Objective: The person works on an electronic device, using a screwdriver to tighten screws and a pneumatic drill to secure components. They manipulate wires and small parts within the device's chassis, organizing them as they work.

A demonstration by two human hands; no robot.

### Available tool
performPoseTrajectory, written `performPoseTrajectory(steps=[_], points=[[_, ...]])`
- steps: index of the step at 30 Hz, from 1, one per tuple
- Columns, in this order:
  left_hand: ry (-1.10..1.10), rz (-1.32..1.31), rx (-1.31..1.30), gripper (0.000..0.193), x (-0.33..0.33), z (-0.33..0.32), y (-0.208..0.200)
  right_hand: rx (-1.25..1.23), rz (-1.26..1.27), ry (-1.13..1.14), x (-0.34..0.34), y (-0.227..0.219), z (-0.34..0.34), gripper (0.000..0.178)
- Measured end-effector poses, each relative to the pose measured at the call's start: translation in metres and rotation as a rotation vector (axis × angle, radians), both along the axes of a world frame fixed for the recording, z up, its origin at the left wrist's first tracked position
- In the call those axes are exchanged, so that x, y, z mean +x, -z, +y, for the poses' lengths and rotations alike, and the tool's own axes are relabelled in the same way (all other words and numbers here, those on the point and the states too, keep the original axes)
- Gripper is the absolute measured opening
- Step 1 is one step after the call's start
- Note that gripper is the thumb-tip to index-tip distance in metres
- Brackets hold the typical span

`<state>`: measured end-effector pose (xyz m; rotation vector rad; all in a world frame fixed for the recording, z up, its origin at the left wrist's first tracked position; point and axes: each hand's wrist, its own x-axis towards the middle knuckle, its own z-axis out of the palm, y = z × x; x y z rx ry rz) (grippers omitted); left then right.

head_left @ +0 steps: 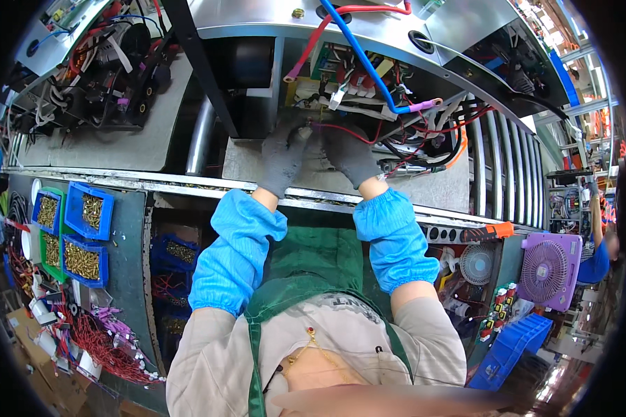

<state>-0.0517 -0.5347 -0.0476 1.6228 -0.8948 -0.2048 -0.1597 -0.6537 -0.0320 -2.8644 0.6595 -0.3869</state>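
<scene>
Both my hands wear grey gloves and reach into the open front of a metal cabinet. My left hand is closed, its thumb and fingers pinched together; what they hold is too small to name. Close beside it, my right hand has its fingers curled inward, their tips in shadow. A thin red wire runs by the fingers of both hands. Above them sit circuit parts and a white connector. A thick red cable and a blue cable with lugs hang over the opening.
Blue bins of brass-coloured fasteners stand at left, near bundled red wires. Metal rollers lie at right. An orange-handled tool, a purple fan and a blue crate are on the right. Another person is at far right.
</scene>
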Motion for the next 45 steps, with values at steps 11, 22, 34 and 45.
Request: performPoseTrajectory(steps=[11,22,34,45], points=[[-0.038,-0.108,0.063,0.025,0.006,-0.014,0.012,0.043,-0.206,-0.148,-0.013,0.005,-0.010,0.023],[0.139,-0.006,0.075,0.033,0.015,-0.015,0.024,0.060,-0.172,-0.090,-0.019,-0.004,-0.004,0.029],[0.192,0.267,-0.098,0.032,0.011,-0.009,-0.005,0.074,-0.274,-0.040,-0.023,0.005,-0.015,0.032],[0.237,0.017,-0.064,0.025,0.010,-0.016,0.015,-0.160,-0.344,0.122,-0.005,0.024,-0.027,0.020]])
